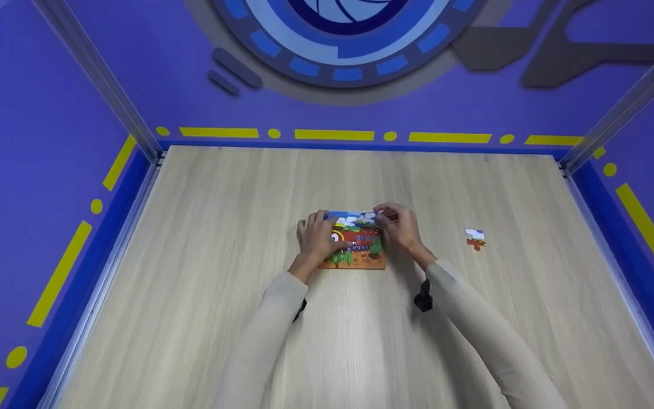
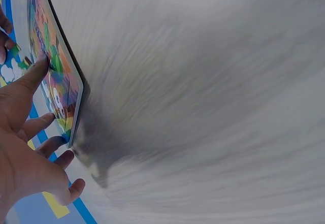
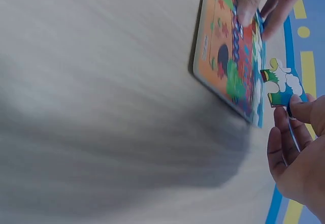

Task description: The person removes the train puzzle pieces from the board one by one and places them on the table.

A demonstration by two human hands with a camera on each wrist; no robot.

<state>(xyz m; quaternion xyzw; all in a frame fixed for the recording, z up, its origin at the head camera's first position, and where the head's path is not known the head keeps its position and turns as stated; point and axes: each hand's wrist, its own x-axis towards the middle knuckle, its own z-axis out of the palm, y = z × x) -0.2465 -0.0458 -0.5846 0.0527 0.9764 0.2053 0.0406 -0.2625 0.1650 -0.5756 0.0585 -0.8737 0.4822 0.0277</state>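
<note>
A colourful jigsaw puzzle [image 1: 355, 258] lies in its flat tray on the table, showing a red cartoon figure, green plants and a blue sky. My left hand [image 1: 317, 237] rests over its left side. In the left wrist view the thumb [image 2: 38, 69] presses on the picture, while the other fingers spread at the tray's edge. My right hand [image 1: 402, 227] is at the upper right corner. Between its thumb and fingers it pinches a puzzle piece [image 3: 285, 84] with white clouds and green and blue parts, close beside the tray's upper edge in the right wrist view.
A loose puzzle piece [image 1: 475, 238], white, blue and red-brown, lies on the wooden table [image 1: 219, 238] to the right of my right hand. Blue-purple panels [image 1: 151, 74] with yellow dashes enclose the table at the back and sides.
</note>
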